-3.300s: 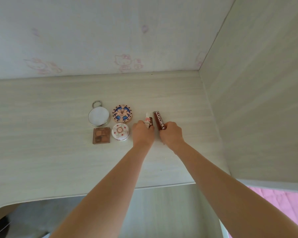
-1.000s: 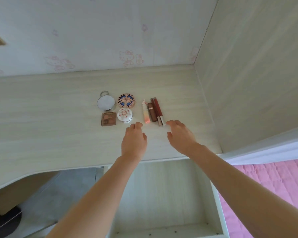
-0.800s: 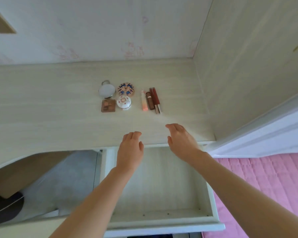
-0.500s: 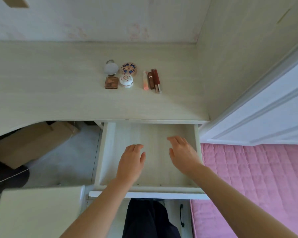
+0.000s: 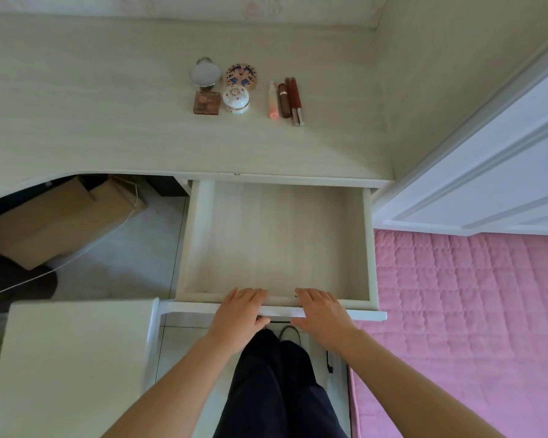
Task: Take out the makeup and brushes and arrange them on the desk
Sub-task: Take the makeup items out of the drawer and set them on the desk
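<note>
- Head view: the makeup sits in the upper middle of the frame on the pale wood-grain tabletop (image 5: 108, 121), in two small groups near each other but apart.
- Left group, four pieces close together: a round mirror (image 5: 205, 73) with a small ring at its far edge, a round compact (image 5: 242, 76) with a blue and orange pattern on the lid, a square brown palette (image 5: 207, 103) below the mirror, and a white round pot (image 5: 236, 100) with a small floral print below the compact.
- Right group, four slim tubes lying side by side: a pale tube (image 5: 272, 99) with a pink near end, a short brown tube (image 5: 283, 100), and two longer red tubes (image 5: 295, 101) with pale caps at the near end.
- The tubes' long axes run from top to bottom of the frame, leaning slightly right at the bottom; they lie roughly parallel.
- Below the tabletop, an open drawer (image 5: 369, 241) fills the middle of the frame, its pale bottom bare.
- The left hand (image 5: 239, 314) and right hand (image 5: 321, 312) rest apart on the drawer's front edge, fingers laid over the rim into the drawer, thumbs below it.
- Around: a cardboard box (image 5: 54, 216) and a white cord (image 5: 76, 257) on the floor at left, a white surface (image 5: 70, 358) at lower left, pink quilted bedding (image 5: 472, 311) at right, a white panel (image 5: 487, 172) above it, dark trousers (image 5: 272, 390) at the bottom.
</note>
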Demonstrator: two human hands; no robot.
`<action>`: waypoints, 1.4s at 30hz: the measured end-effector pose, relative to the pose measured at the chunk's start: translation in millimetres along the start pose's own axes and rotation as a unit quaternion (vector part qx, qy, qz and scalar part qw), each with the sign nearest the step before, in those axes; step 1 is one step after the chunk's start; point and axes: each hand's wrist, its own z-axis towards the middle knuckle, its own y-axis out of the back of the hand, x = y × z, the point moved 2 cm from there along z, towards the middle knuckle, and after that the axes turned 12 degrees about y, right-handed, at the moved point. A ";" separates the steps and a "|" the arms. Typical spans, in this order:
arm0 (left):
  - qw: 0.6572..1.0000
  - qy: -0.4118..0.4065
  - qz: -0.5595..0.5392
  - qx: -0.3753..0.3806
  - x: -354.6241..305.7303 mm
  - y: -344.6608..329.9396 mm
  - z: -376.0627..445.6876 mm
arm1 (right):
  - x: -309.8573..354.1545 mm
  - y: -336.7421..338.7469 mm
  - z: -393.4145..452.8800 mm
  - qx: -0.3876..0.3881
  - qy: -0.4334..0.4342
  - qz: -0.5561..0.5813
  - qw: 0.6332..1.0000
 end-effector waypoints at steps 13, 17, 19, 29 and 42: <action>0.984 -0.050 0.145 -0.090 -1.5 10.3 -3.1 | 0.2 -6.5 -2.7 0.008 0.015 -0.105 0.994; 0.983 -0.059 0.153 -0.084 -1.1 17.4 -1.5 | -4.1 -1.0 -2.6 0.000 0.033 -0.113 0.993; 0.982 -0.062 0.153 -0.086 -2.5 21.8 2.2 | -7.3 4.2 -0.6 0.001 0.036 -0.114 0.993; 0.983 -0.076 0.134 -0.102 4.6 46.2 49.4 | -24.3 37.1 33.4 0.001 0.019 -0.120 0.993; 0.979 -0.106 0.128 -0.120 10.2 89.9 122.9 | -52.8 83.3 86.7 -0.033 -0.008 -0.121 0.992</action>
